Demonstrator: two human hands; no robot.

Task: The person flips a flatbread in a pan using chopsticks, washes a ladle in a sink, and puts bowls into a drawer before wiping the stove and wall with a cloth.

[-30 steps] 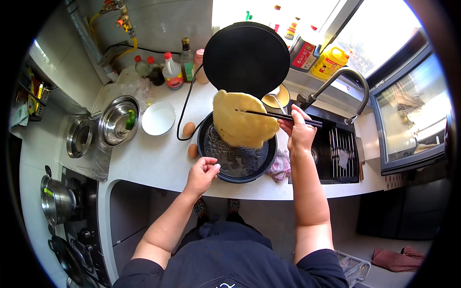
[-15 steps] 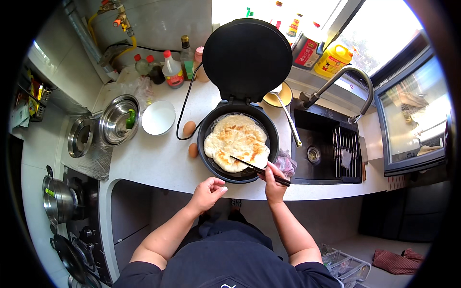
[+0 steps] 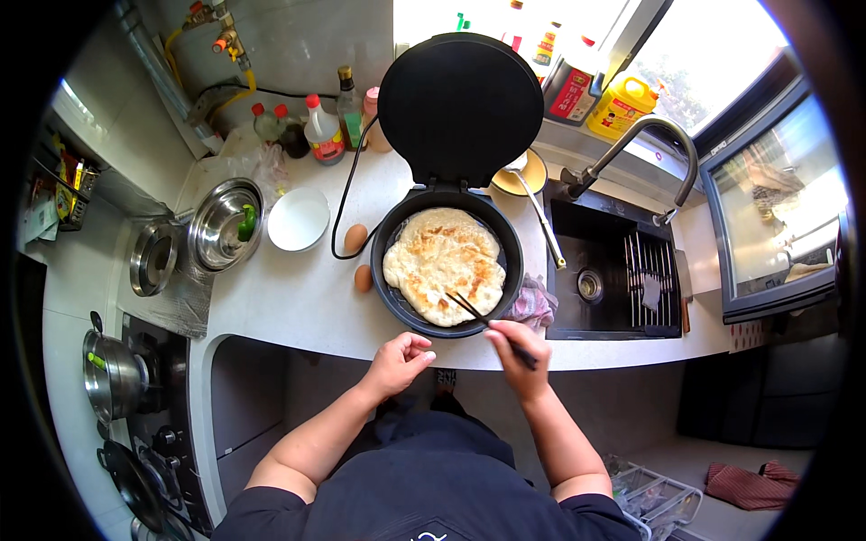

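Note:
A browned round flatbread [image 3: 444, 257] lies in the black electric griddle [image 3: 386, 302], whose lid [image 3: 461, 108] stands raised behind it. My right hand [image 3: 521, 353] is closed around a pair of dark chopsticks [image 3: 490, 322] at the griddle's near right edge. Their tips, slightly apart, reach the flatbread's near part. In front of the griddle, by the counter's edge, my left hand [image 3: 397, 363] is loosely curled, with nothing visible in it. Two brown eggs, one egg [image 3: 355, 238] behind the other egg [image 3: 363, 278], rest left of the griddle.
A white bowl [image 3: 299, 219] and a steel basin [image 3: 215, 236] holding a green pepper [image 3: 246, 223] sit to the left. A black cord [image 3: 348, 194] loops beside the griddle. Right are a cloth [image 3: 532, 303], a yellowish bowl [image 3: 532, 163] with a long-handled utensil, and a dark sink [image 3: 570, 311].
My right hand has turned and tilted the chopsticks more steeply, their tips shifting slightly right on the flatbread. The flatbread looks rounder and sits slightly differently. My left hand has hardly moved.

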